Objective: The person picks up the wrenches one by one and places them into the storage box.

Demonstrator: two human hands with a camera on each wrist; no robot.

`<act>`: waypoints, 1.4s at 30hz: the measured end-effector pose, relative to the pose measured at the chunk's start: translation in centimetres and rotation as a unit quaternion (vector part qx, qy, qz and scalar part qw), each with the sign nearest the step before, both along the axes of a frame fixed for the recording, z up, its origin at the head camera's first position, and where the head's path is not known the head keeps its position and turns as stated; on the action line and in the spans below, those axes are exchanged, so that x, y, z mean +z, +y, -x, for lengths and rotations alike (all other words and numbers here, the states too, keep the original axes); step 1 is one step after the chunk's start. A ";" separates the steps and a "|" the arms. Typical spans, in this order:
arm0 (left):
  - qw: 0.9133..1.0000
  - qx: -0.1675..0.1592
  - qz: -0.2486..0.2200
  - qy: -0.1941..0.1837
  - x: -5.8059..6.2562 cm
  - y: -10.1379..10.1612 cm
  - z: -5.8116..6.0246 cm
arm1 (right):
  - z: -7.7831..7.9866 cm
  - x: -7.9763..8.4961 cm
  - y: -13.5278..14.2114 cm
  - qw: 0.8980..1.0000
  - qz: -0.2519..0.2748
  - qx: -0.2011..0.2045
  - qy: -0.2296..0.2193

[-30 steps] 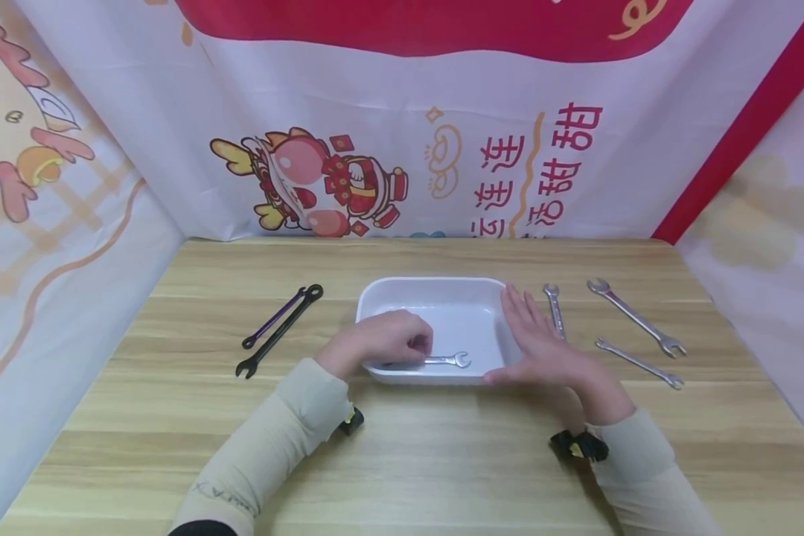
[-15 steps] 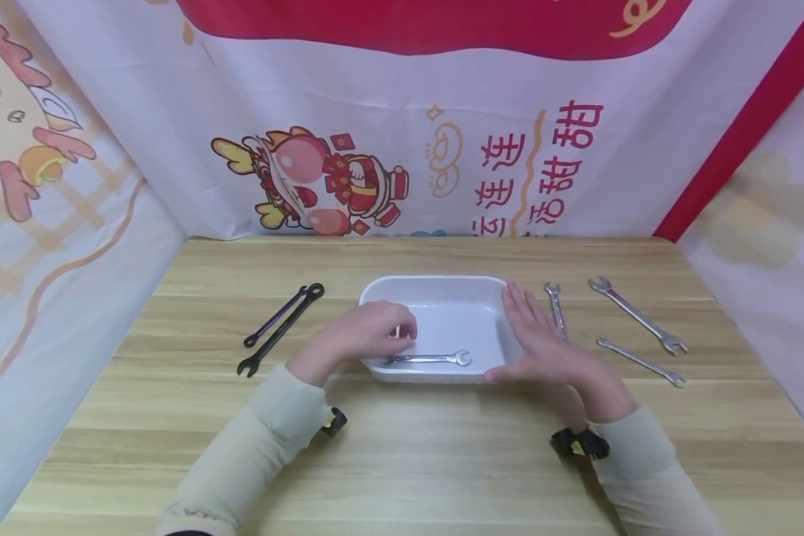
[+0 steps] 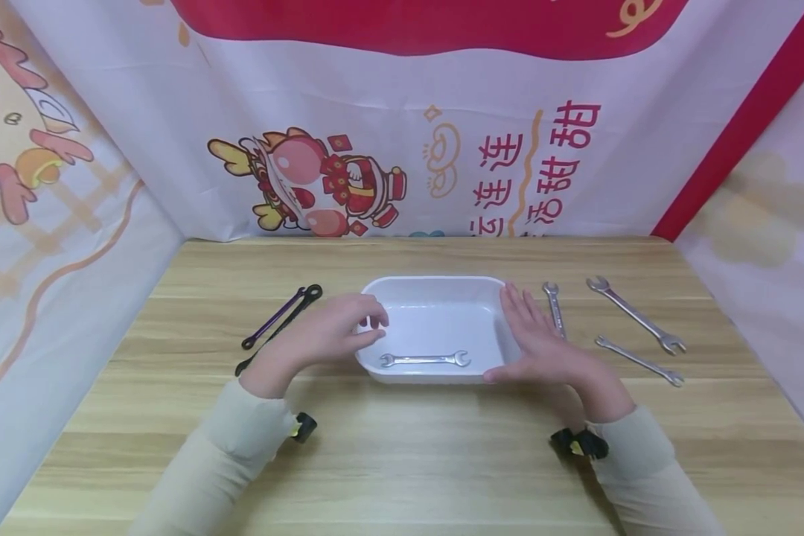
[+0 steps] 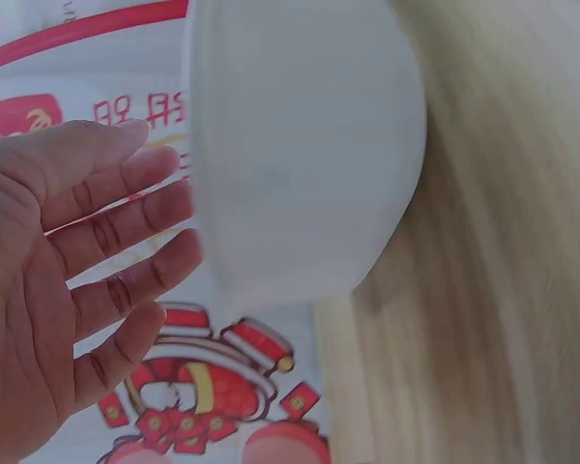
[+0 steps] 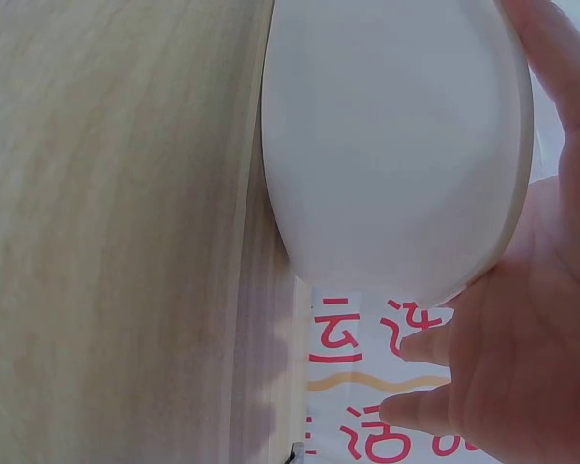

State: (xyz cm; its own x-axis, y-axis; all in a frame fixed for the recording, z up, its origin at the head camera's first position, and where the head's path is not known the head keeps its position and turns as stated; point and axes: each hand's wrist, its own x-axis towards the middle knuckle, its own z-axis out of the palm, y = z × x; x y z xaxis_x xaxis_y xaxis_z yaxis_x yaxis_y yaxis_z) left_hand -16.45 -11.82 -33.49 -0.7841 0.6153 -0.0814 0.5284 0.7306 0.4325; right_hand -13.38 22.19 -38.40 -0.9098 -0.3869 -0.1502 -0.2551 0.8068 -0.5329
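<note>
The person's left hand (image 3: 331, 327) is hanging at the left rim of a white box-shaped tray (image 3: 442, 326), fingers loosely bent and holding nothing; I cannot tell if it is touching. The right hand (image 3: 543, 346), fingers stretched out, is pressing the tray's right end. Inside, a silver metal wrench (image 3: 425, 359) is lying along the near wall. The left arm is hiding part of a long black metal wrench (image 3: 300, 306). Three silver metal wrenches (image 3: 636, 316) are lying rightward. Behind the tray, a strip of brown wooden table (image 3: 429, 257) is reaching the back edge. Beyond, white cloth (image 3: 375, 82) is showing red writing, "连连" and "甜甜"; the table is cutting off the bottom.
</note>
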 end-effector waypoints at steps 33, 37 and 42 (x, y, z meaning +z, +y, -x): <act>0.992 0.122 -0.017 0.020 -2.5 -11.5 2.7 | 0.1 -0.4 0.1 1.000 0.006 -0.001 -0.002; 0.991 0.130 -0.024 0.003 -3.4 -12.3 2.9 | 0.1 -0.5 0.1 1.000 0.007 0.006 0.005; 0.989 0.143 -0.026 -0.011 -4.3 -13.0 3.2 | 0.2 -0.5 0.2 1.000 0.008 0.007 0.009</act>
